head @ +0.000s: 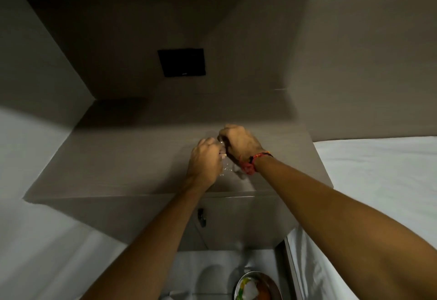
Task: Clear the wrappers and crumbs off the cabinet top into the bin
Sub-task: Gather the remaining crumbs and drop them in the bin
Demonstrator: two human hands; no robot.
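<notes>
Both hands over cabinet top [132,158], near its front edge. L hand [205,163] and R hand [238,142] clenched on clear wrapper [226,169] between them. Bin [256,286] below cabinet front.

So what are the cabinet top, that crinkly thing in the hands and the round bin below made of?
The cabinet top looks like matte grey-brown laminate or wood-effect board: flat, faint grain, little glare. The wrapper between the left hand and right hand seems thin clear plastic, glinting. The bin has a shiny rim, probably metal.
</notes>
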